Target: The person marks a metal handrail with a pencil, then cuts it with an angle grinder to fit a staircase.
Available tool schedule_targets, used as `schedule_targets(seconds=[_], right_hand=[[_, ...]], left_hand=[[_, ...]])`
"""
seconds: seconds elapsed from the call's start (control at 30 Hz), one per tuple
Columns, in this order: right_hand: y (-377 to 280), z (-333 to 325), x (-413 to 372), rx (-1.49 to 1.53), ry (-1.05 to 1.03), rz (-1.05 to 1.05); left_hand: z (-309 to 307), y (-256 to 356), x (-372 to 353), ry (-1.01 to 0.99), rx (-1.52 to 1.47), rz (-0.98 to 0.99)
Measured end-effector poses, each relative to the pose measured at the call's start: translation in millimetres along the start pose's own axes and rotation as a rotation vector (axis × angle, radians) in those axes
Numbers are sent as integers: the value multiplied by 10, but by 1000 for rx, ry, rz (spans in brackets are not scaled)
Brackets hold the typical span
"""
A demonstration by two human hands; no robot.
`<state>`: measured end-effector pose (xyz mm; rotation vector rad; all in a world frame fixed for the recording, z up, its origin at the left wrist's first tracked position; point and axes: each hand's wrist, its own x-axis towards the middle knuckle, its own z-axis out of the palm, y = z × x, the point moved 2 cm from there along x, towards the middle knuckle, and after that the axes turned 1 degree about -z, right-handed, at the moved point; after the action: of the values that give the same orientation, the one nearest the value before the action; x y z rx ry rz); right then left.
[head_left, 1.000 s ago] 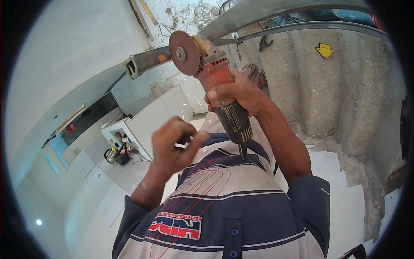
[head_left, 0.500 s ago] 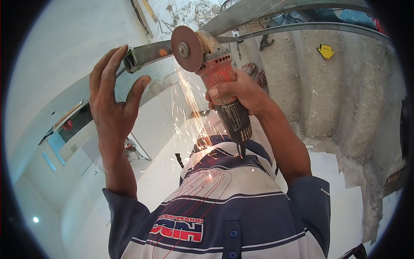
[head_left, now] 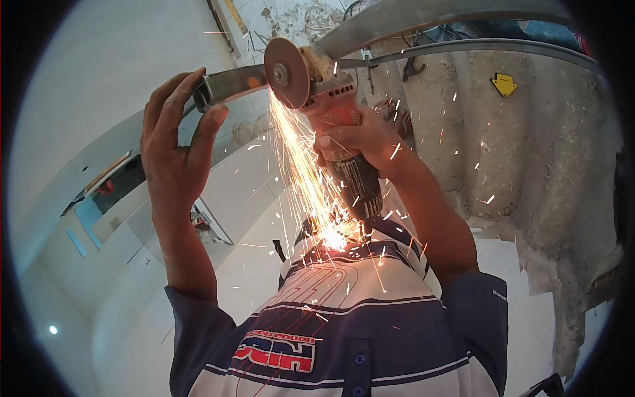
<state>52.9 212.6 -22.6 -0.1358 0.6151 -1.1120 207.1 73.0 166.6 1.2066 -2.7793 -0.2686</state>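
Note:
My right hand [head_left: 360, 142] is wrapped around the body of a red and black angle grinder [head_left: 338, 126]. Its reddish-brown disc [head_left: 286, 73] meets a grey rectangular metal tube [head_left: 238, 85], and a dense stream of sparks [head_left: 297, 165] pours down toward my shirt. At the tube's hollow left end, my left hand [head_left: 177, 126] has its fingertips along the top and its thumb against the lower edge. The disc hides the spot where it touches the metal.
Metal rails [head_left: 463, 46] curve away at the upper right. Beneath them are rough concrete steps [head_left: 493, 132] with a yellow magnetic welding square [head_left: 504, 84] and a dark clamp-like tool [head_left: 413, 68]. A pale wall [head_left: 132, 59] stands on the left.
The spark stream has grown much thicker and brighter, with sparks scattering to the right too. My left thumb has moved in against the tube; the grinder stays nearly in place.

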Motion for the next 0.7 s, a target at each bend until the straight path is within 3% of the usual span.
schedule_targets(seconds=[0.7], right_hand=[[-30, 73, 66, -9, 8, -5]], left_hand=[[36, 25, -12, 76, -84, -116]])
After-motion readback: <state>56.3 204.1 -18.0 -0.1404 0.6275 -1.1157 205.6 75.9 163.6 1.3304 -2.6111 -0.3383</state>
